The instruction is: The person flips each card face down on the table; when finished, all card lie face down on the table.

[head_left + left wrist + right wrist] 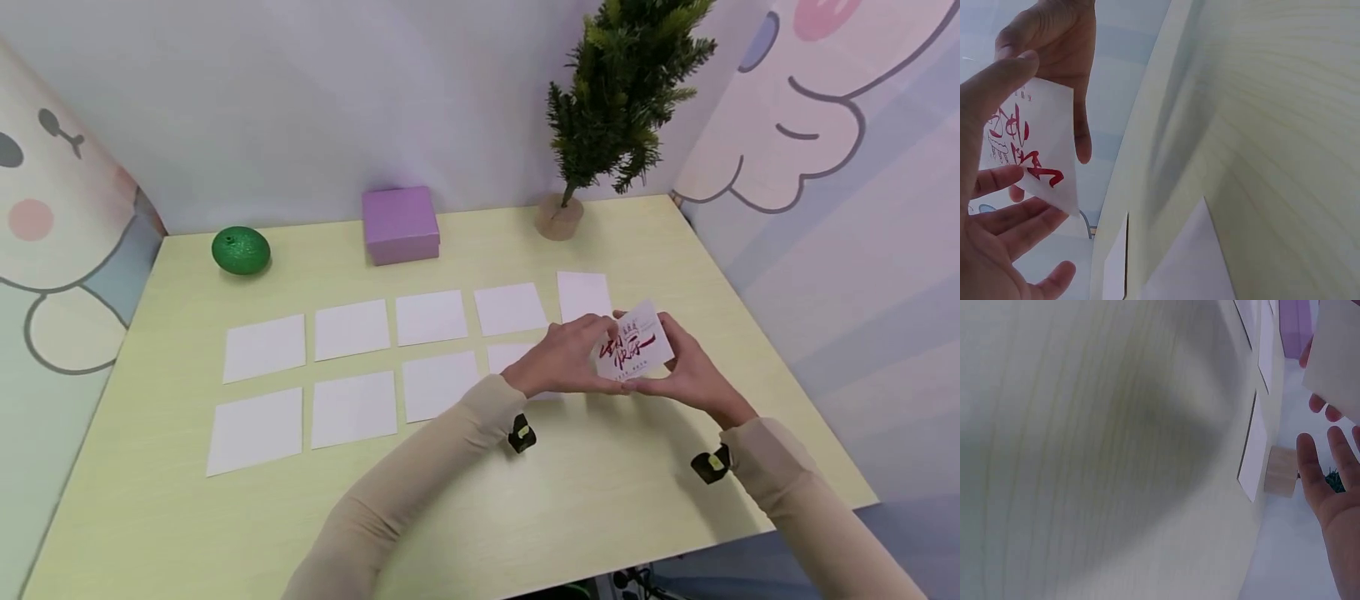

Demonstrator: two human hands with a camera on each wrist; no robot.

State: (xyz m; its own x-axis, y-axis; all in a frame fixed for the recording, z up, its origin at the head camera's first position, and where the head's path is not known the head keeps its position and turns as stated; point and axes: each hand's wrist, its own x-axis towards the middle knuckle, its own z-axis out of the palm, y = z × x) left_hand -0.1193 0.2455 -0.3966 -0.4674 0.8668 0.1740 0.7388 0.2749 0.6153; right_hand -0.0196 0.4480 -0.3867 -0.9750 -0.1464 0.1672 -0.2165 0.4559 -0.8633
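Note:
A small white card (636, 343) with red brush-style lettering is held up, tilted, above the right part of the table. My left hand (566, 354) grips it from the left, the thumb along the lower edge and fingers at the upper left. From the other side my right hand (693, 367) holds the card, its thumb near the left thumb; some of its fingers (1310, 465) stretch out straight in the right wrist view. The card's plain back (1338, 359) shows there too. Beneath the left hand, a white sheet (513, 357) in the near row is partly covered.
Several blank white sheets (354, 408) lie in two rows on the pale wooden table (585, 508). Along the back stand a green glittery ornament (241, 250), a purple box (401, 225) and a small artificial tree (618, 92) on a wooden base.

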